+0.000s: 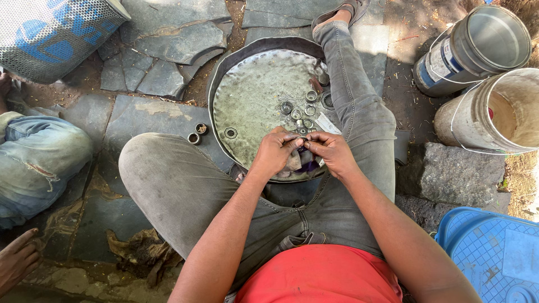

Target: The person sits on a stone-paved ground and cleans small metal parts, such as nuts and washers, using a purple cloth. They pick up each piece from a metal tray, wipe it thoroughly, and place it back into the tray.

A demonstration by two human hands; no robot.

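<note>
Red shirt fabric fills the bottom of the view, above it grey trousers on a person seated on stone paving with legs spread. Both bare forearms reach forward and meet over the near rim of a round, dented metal pan.

Left hand and right hand pinch a crumpled rag, greyish with a purple patch, between them. Each grip is narrow, fingers curled closed on the cloth. Whether a small part sits inside the rag cannot be told; the fingers hide it.

That rag looks soft, light and limp, likely greasy, so it would sag unless bunched; gathering it in the fingertips, as now, seems the surest hold. It has no clear long axis; the bundle runs roughly left to right between the hands and droops toward the pan.

Small steel bearing rings lie scattered in the pan just beyond the hands; they would be hard, heavy for their size and probably slippery. Two more rings rest on the paving left of the pan. Two buckets lie tipped at right, a blue crate near the right elbow. Another person's hand shows at lower left.
</note>
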